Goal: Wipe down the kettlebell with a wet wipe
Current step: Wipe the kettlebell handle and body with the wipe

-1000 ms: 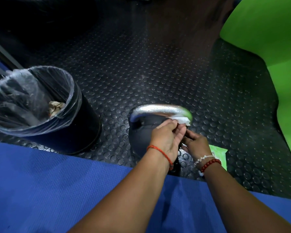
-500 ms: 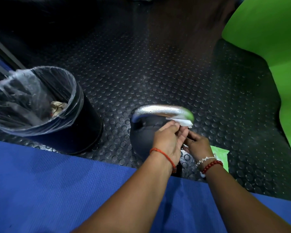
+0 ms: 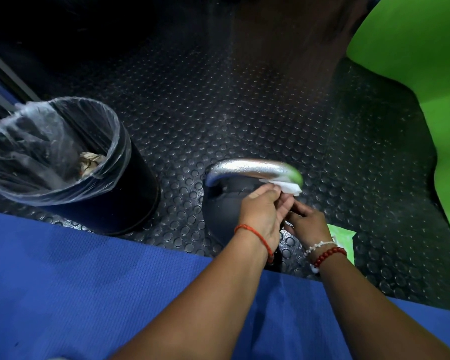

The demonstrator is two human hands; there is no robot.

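Head view: kettlebell (image 3: pixel 220 214) stands upright on studded black floor (image 3: pixel 218 100), just beyond the edge of a blue mat (image 3: pixel 89 281). Body black, handle (image 3: pixel 252 168) chrome, arching left to right. White wipe (image 3: pixel 290 188) sits bunched against the underside of the handle at its right end, touching the metal.

Left hand (image 3: pixel 260 216) reaches in from below, back of hand toward camera, in front of the kettlebell's right side. Forearm runs up from the mat, red cord at the wrist. Its fingers (image 3: pixel 286 203) lie nearly straight, close together, thumb above them; wipe pinched between thumb and fingers at the tips, right under the handle.

Right hand (image 3: pixel 308 226) lies just right of the left and lower, near the kettlebell's right flank, white and red bead bands on the wrist. Its fingers (image 3: pixel 296 209) are curled inward and touch or tuck beneath the left fingers. A white scrap shows between the two hands; cannot tell whether the right hand has hold of it.

Green packet (image 3: pixel 344 240) lies flat on the floor just right of the right wrist. Black bin (image 3: pixel 130 193) with clear liner stands well left of the kettlebell, crumpled paper inside.
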